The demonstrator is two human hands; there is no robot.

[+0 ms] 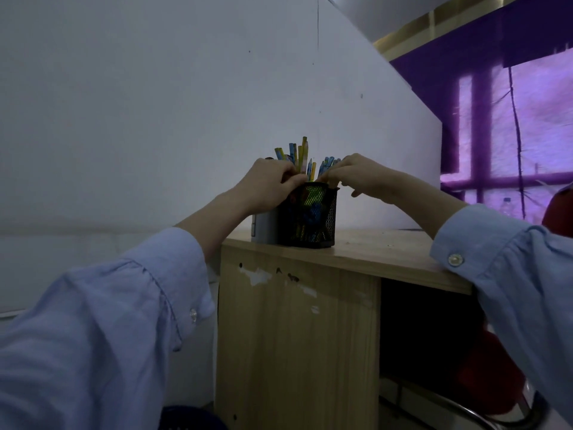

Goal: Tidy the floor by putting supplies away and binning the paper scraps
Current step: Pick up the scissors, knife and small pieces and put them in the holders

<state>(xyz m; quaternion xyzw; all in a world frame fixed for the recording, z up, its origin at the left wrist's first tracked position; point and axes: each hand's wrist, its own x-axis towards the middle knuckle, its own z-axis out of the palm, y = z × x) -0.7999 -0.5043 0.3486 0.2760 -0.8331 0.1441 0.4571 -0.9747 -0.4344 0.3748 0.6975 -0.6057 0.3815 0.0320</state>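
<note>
From the head camera, a black mesh holder [310, 218] stands on the left end of a pale wooden counter [393, 248], close to a white wall [155, 103]. It is packed with coloured pencils [301, 156], mostly blue and yellow, whose ends stick up above the rim.

Both hands meet at the top of the holder. The left hand [266, 185] is curled round the holder's upper left side, covering that corner, with its fingertips bent in at the rim against the pencils. The right hand [356, 173] comes in from the right with its fingers bent downward, and the tips pinch the pencils just above the rim on the right side. How many pencils it holds cannot be told in the dim light. Both arms wear light blue sleeves [102, 330] buttoned at the cuff.

A pale grey object [263, 226] stands just behind the holder on its left, touching or nearly touching it. Under the counter on the right is a dark opening with a red chair [490, 377] in front. A purple-lit window [542, 125] fills the upper right.
</note>
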